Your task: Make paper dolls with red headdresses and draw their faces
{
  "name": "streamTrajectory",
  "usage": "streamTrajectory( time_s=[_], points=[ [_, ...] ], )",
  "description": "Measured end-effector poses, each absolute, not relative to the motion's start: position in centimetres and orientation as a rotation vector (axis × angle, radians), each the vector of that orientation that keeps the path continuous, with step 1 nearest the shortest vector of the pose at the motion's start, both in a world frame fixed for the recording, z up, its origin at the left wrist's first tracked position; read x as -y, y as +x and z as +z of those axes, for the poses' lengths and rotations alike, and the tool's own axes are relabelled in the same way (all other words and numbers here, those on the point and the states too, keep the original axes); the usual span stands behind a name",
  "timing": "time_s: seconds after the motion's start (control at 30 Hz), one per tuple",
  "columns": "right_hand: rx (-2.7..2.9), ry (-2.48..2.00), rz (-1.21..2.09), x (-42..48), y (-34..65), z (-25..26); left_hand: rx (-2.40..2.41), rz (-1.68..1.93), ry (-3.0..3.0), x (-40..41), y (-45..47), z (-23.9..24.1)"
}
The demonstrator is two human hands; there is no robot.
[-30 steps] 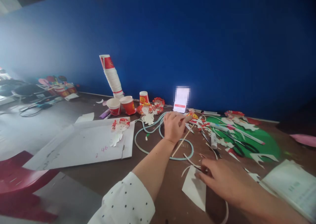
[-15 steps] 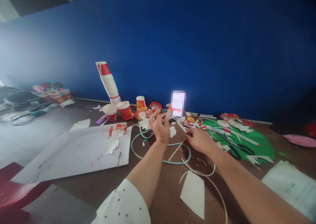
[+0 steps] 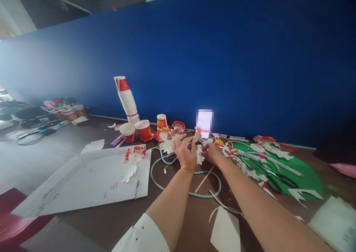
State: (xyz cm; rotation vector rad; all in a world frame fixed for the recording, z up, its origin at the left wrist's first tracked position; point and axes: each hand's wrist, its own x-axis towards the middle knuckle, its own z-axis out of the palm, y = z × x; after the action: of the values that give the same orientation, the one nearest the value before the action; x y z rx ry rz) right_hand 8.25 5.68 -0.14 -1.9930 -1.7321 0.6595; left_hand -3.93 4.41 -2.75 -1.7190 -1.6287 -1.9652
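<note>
1. My left hand (image 3: pixel 185 153) is raised a little off the table (image 3: pixel 178 222), fingers fanned and half curled, thumb and forefinger pinching the top of a small white cutout (image 3: pixel 199 153). I judge it is lifted so that both hands can get at it from either side.
2. My right hand (image 3: pixel 211 152) meets it from the right, fingers closed on the cutout's lower edge. The two hands almost touch, with the cutout between them.
3. The piece is small and blurred, so I cannot tell its exact shape; it looks like a paper figure with a red bit at the top.
4. Directly under the hands lie a pale green hoop (image 3: pixel 185 178) and a thin stick (image 3: pixel 204 174), both flat on the table, near at hand but touched by neither hand.
5. Left of the hoop a white board (image 3: pixel 91 178) carries another finished figure (image 3: pixel 133 156), set apart from the scraps.
6. Behind, against the blue wall (image 3: pixel 222 59), stand a leaning cup stack (image 3: pixel 126 98) and two red cups (image 3: pixel 136 130), well out of the working space.
7. To the right, a green sheet (image 3: pixel 303 170) holds scissors (image 3: pixel 275 181), pens and white trimmings, within my right hand's reach.
8. A white paper piece (image 3: pixel 225 231) lies near my right forearm.
</note>
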Motion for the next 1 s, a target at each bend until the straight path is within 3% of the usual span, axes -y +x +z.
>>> streamTrajectory(
  time_s=[0.33, 0.63, 1.0],
  points=[
    [1.267, -1.471, 1.023, 0.1, 11.2, -0.7, 1.371, -1.84, -2.087, -3.6, -3.0, -2.6],
    [1.197, -1.504, 0.853, 0.7, 10.9, -0.6, 1.248, -1.703, -2.203, -3.0, -2.8, -2.2],
    [1.169, -1.364, 0.956, 0.2, 10.8, -2.1, 1.168, -1.855, -2.396, -3.3, -2.7, -3.1]
  ],
)
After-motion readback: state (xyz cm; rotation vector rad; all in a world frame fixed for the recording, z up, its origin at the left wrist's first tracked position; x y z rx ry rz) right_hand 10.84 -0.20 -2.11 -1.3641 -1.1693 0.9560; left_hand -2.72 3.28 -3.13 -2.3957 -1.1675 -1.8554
